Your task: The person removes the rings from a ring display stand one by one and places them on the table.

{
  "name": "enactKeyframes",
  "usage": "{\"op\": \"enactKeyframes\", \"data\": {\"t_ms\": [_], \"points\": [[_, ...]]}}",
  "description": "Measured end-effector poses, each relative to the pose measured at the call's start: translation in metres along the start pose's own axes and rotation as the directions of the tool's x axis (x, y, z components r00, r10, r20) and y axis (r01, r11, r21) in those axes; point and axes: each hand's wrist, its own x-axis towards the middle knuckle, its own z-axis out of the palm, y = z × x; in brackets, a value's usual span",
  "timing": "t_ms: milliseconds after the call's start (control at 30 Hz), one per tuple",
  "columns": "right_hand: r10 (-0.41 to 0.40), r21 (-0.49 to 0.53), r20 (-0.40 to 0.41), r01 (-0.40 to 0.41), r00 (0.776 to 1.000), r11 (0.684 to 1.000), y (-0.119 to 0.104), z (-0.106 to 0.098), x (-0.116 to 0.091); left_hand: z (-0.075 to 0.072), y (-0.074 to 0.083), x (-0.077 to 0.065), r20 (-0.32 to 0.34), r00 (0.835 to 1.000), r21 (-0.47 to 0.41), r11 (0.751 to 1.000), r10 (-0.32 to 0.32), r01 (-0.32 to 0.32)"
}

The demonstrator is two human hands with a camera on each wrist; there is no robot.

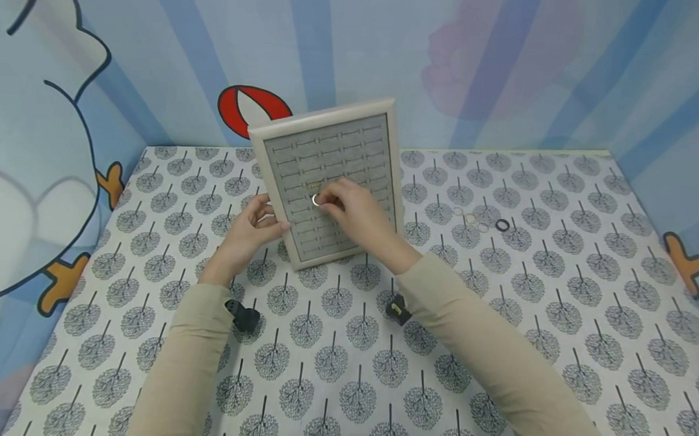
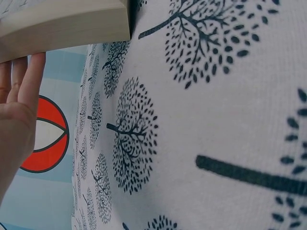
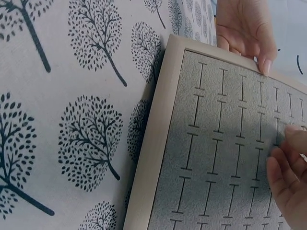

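A ring display board (image 1: 343,146) with a pale wooden frame and grey slotted padding stands tilted back on the table. At its left edge my left hand (image 1: 249,230) grips the frame, thumb on the front and fingers behind. My right hand (image 1: 355,212) pinches a small shiny ring (image 1: 316,199) against the padding near the board's middle. Just above that ring, a small gold-coloured patch shows in a slot. In the right wrist view, rows of slots (image 3: 216,117) lie bare beside the right fingers (image 3: 283,177); the ring is hidden there.
Right of the board, a black ring (image 1: 503,225) lies on the tree-patterned tablecloth (image 1: 331,360). Several thin, pale gold rings (image 1: 470,219) are close by it. A cartoon-printed wall (image 1: 357,43) rises behind the table. Small black cameras (image 1: 242,316) sit at both wrists.
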Motion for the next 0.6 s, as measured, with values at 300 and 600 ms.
{"op": "enactKeyframes", "data": {"t_ms": [300, 600], "points": [[-0.051, 0.053, 0.051, 0.048, 0.997, 0.997, 0.008, -0.003, -0.003, -0.001, 0.000, 0.000, -0.004, 1.000, 0.013, 1.000, -0.001, 0.001], [-0.057, 0.165, -0.099, 0.073, 0.993, 0.984, 0.025, -0.027, -0.007, 0.000, -0.001, 0.001, 0.000, 1.000, -0.003, 1.000, 0.000, 0.000]]}}
